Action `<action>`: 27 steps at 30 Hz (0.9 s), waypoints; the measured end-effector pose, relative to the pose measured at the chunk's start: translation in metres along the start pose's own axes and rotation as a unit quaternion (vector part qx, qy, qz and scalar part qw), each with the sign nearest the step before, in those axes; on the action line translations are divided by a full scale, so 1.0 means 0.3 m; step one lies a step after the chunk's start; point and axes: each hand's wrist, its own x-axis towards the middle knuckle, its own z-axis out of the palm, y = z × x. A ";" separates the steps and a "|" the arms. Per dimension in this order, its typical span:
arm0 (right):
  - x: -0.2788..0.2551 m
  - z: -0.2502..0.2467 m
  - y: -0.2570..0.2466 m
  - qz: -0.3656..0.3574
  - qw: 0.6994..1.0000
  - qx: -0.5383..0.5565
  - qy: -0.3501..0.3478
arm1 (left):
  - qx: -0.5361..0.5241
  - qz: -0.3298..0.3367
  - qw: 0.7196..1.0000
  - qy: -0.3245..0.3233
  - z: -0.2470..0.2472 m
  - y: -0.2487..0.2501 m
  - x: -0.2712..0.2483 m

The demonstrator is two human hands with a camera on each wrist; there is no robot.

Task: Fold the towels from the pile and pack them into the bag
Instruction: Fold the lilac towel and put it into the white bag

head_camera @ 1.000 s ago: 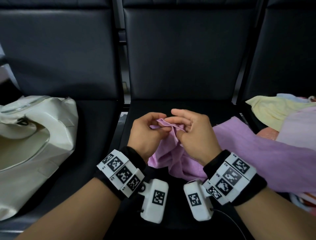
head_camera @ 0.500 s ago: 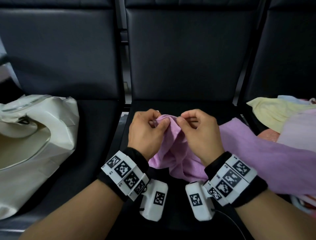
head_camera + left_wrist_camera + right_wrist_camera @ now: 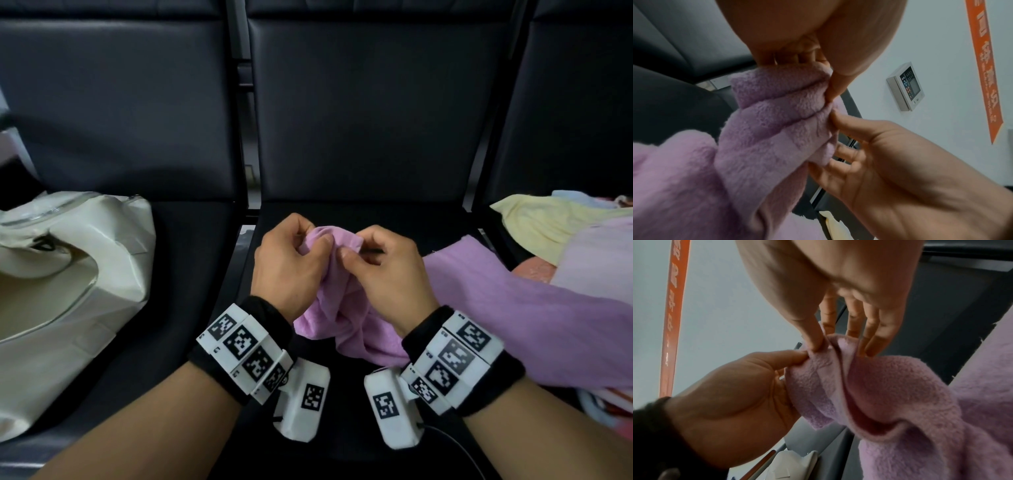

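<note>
Both hands pinch one bunched edge of the fluffy lilac towel (image 3: 346, 318) above the middle black padded seat (image 3: 394, 219): the left hand (image 3: 291, 263) closes thumb and curled fingers on it, and the right hand (image 3: 383, 270) nips it beside the left.

Only the wrist views show the grip closely. The left wrist view shows stacked folds under the left thumb; the right wrist view shows the right thumb and forefinger on the rim, the other fingers (image 3: 873, 344) touching the cloth behind.

Rightward the towel trails onto the heap of pastel towels (image 3: 561, 226), cut off by the frame. The open cream fabric bag (image 3: 85, 260) sits on the left seat, well apart, dark seat between. Its inside is hard to make out.
</note>
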 end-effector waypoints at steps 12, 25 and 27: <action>0.023 0.004 0.015 0.122 0.992 0.027 0.002 | -0.124 0.014 0.990 -0.066 0.007 0.034 -0.020; 0.025 -0.007 -0.021 0.035 0.995 0.082 0.038 | -0.161 -0.029 0.985 -0.056 0.004 0.054 -0.015; 0.025 -0.006 -0.026 0.029 0.995 0.088 0.038 | -0.157 -0.043 0.985 -0.057 0.006 0.059 -0.018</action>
